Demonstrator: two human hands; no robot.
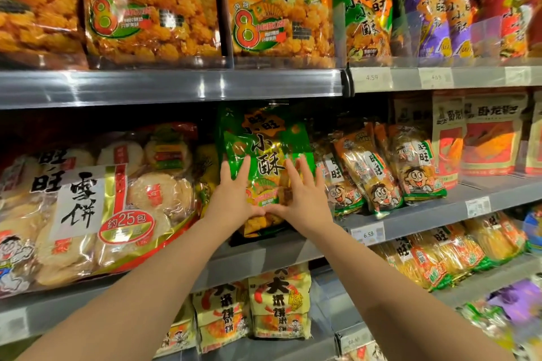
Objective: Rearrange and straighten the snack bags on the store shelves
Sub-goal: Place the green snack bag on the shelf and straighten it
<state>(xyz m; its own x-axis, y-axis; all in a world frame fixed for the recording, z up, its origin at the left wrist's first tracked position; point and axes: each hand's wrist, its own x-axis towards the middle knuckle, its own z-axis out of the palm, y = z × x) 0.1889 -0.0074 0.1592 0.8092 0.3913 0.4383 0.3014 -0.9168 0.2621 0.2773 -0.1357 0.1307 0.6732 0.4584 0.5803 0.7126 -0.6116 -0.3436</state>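
Straight, spread fingers (pixel 244 168) lie flat against the front of a green snack bag (pixel 264 138) on a store's middle shelf (pixel 264 255). Neither hand curls round or pinches anything. The left hand (pixel 231 193) presses the bag's lower left, the right hand (pixel 302 196) its lower right. The two thumbs meet at the bag's lower centre, and both bare forearms reach up from the bottom of the view.

The green bag stands upright and faces outward, its top just under the rail of the upper shelf (pixel 176 88). It sits between a large rice cracker bag (pixel 88 208) leaning on its left and a row of clear packs with cartoon faces (pixel 378 173) on its right. Beyond those packs stand white-and-orange pouches (pixel 492 138).

A price tag reading 6.59 (pixel 368 234) is fixed to the shelf edge just right of the right wrist.

On the upper shelf, big orange bags (pixel 152 9) stand side by side above the hands. To their right are a smaller green-and-orange bag (pixel 366 17) and purple bags (pixel 434 17), somewhat blurred.

Below the arms, pale yellow bags (pixel 278 302) stand on a lower shelf. Yellow packs (pixel 440 255) lie on a shelf to the right.
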